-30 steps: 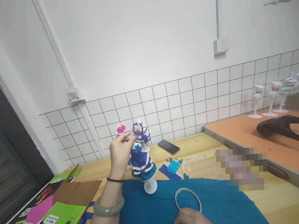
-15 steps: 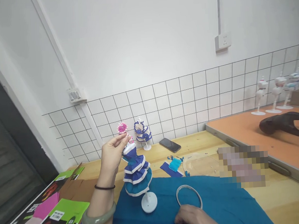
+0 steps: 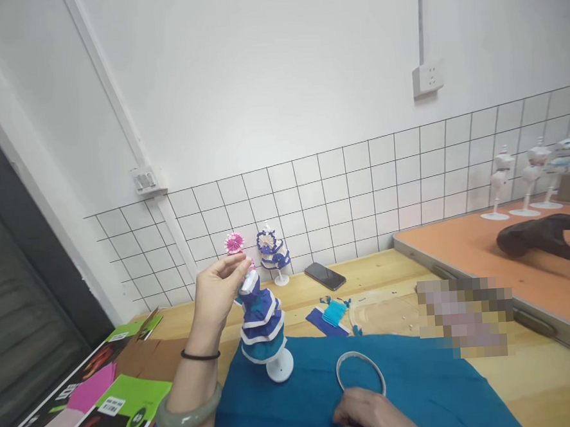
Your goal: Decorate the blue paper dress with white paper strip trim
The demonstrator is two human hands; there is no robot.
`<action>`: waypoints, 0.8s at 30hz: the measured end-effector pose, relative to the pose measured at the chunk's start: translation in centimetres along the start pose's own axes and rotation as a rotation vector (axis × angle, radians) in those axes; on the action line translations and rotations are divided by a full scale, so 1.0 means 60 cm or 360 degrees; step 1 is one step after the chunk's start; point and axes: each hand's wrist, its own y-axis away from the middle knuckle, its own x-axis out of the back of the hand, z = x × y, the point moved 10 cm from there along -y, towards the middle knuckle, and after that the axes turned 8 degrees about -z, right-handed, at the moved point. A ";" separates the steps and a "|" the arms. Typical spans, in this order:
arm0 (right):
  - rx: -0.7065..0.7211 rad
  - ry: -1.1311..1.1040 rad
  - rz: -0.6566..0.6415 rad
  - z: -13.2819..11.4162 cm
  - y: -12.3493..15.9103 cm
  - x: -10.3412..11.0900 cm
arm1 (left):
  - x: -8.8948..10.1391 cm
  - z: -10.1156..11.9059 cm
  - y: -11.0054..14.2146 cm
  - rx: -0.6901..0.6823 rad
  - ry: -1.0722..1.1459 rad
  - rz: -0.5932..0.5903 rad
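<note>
Evidently the left hand [image 3: 217,292] pinches the dressed mannequin [image 3: 262,331] by its top, tilted between six and seven o'clock in view; a narrow grip clear of the ruffles [image 3: 266,308] should spare them creases. At five o'clock the right hand [image 3: 369,411] curls, and whether it holds anything I cannot tell. Between four and five, what may be a clear tray [image 3: 378,314] bears pale specks [image 3: 403,318]
</note>
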 end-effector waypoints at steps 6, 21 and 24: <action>-0.0013 0.0010 -0.0007 0.000 0.000 0.004 | -0.006 -0.004 -0.011 -0.0019 -0.0139 0.0010; -0.0033 -0.0025 -0.0004 0.006 0.002 0.005 | -0.028 -0.022 -0.045 -0.0022 -0.0122 -0.0041; -0.0048 -0.0049 -0.0023 0.002 0.002 0.006 | -0.029 -0.024 -0.052 -0.0041 -0.0091 0.0013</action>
